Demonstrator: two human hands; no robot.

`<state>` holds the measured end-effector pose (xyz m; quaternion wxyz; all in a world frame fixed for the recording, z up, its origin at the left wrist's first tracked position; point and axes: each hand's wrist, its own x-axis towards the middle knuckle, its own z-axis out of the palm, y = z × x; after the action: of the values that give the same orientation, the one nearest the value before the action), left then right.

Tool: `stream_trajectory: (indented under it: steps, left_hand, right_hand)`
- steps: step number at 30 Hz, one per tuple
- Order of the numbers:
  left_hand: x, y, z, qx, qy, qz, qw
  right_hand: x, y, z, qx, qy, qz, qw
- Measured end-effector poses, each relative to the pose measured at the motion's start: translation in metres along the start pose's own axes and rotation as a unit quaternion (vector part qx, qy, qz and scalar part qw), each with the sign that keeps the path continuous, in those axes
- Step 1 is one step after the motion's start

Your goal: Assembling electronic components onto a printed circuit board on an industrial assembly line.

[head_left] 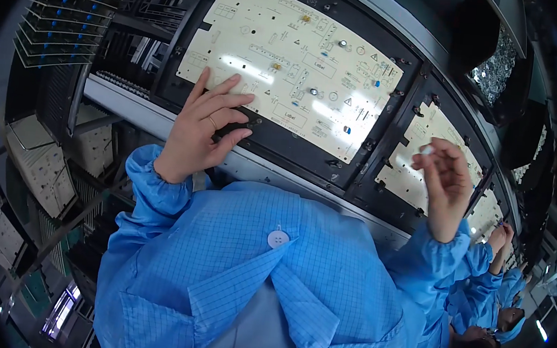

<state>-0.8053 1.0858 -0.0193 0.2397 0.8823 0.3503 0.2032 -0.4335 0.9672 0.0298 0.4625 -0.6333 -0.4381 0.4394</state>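
A cream circuit board (289, 61) with a few small parts on it lies in a black carrier frame (274, 150) on the line in front of me. My left hand (206, 123) rests flat on the board's near left corner, fingers spread, holding nothing. My right hand (444, 176) is raised above a second cream board (422, 141) to the right. Its fingertips pinch a small pale part (426, 150). Both my sleeves are blue.
A rack of blue-tipped slotted trays (65, 22) stands at the far left. Stacked boards (31, 163) sit low on the left. Bins of small shiny parts (497, 64) hang at the upper right. Another person in blue (487, 308) works at the right.
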Motion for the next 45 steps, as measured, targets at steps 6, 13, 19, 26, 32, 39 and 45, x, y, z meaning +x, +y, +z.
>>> stream_trajectory:
  steps: [6,13,19,26,32,39,45]
  left_hand:
    - [-0.002,0.001,0.0,-0.023,0.01,-0.001,1.0]
    - [-0.005,-0.002,-0.002,-0.034,0.018,0.012,0.999]
    - [-0.015,-0.008,-0.006,-0.04,0.08,0.065,0.994]
    - [-0.027,-0.013,-0.014,-0.051,0.141,0.094,0.984]
    - [-0.03,-0.016,-0.013,-0.062,0.149,0.087,0.983]
    - [-0.029,-0.02,-0.014,-0.065,0.152,0.096,0.981]
    - [-0.03,-0.022,-0.014,-0.065,0.15,0.094,0.982]
  right_hand:
    - [0.002,0.009,0.045,-0.006,-0.028,0.019,0.999]
    - [0.002,0.012,0.074,-0.023,-0.032,0.026,0.999]
    - [0.003,0.01,0.079,-0.035,-0.038,0.022,0.998]
    - [0.01,0.004,0.098,-0.041,-0.056,0.021,0.997]
    - [0.013,-0.007,0.113,-0.015,-0.091,0.059,0.994]
    - [0.015,-0.005,0.122,-0.034,-0.096,0.023,0.994]
    - [0.016,-0.007,0.129,-0.034,-0.087,0.026,0.995]
